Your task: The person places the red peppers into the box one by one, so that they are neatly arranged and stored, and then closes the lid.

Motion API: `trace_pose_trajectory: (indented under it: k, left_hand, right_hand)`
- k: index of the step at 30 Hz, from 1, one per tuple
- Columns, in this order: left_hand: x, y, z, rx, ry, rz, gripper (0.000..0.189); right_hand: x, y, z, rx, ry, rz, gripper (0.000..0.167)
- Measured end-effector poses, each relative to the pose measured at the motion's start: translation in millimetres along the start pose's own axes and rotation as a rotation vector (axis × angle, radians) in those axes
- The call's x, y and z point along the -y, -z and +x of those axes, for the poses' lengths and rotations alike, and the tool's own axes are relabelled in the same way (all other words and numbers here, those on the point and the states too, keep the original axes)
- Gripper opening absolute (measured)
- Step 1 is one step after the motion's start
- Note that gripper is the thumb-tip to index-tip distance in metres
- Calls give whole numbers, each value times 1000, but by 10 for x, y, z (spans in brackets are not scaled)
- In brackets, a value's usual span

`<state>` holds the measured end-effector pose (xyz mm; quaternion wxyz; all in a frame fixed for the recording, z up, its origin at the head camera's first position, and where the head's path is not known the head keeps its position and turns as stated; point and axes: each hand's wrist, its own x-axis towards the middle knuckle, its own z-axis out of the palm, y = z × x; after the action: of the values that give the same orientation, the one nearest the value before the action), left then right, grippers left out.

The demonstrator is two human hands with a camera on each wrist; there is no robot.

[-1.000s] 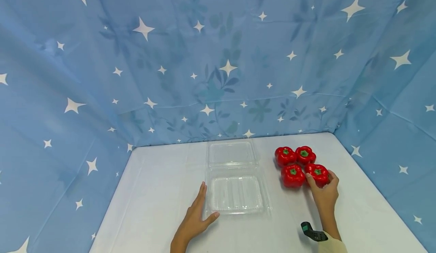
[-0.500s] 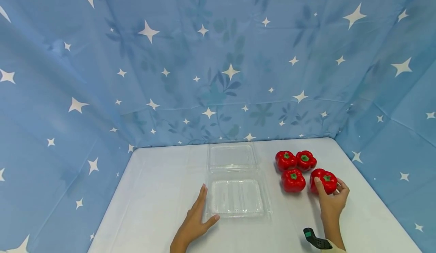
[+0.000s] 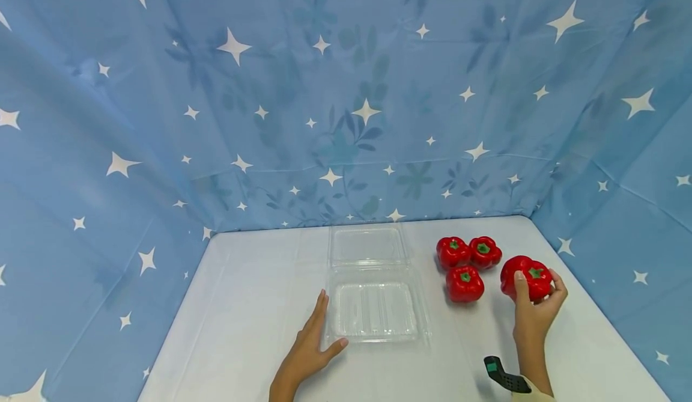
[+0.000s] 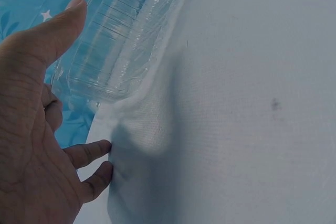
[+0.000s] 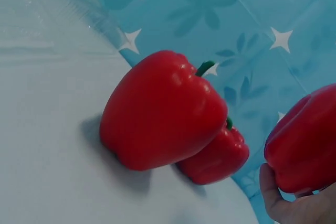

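While the left hand [image 3: 306, 354] is just beside the clear box [image 3: 375, 310], its fingers mostly straight, the right hand [image 3: 532, 319] grips a red pepper [image 3: 528, 274], up off the white tabletop [image 3: 248, 294], right of the box. Three more red peppers [image 3: 465, 285] sit closer to the box. Blue cloth [image 3: 303, 155] with white stars [image 3: 366, 112] hangs behind the box and on both sides.

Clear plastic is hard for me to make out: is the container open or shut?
Open. In the head view, the clear container has its lid folded back on the far side rather than closed over it.
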<state>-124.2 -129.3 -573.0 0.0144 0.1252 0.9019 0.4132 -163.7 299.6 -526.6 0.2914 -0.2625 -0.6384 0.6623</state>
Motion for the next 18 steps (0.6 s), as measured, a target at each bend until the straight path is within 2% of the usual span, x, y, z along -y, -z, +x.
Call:
trace_pose_trajectory:
  k: [5,9,18]
  left_hand:
    - [6,-6,1,-7,0,3,96]
    - [3,-11,-2,-14,-4,12,96]
    - [-4,-13,-10,-29,-10,18,95]
  right_hand:
    - [88,-36,-30,57,37,124,75]
    - [150,-92,-72,114,39,228,69]
    - [251,-319,-195,300,67,441,65]
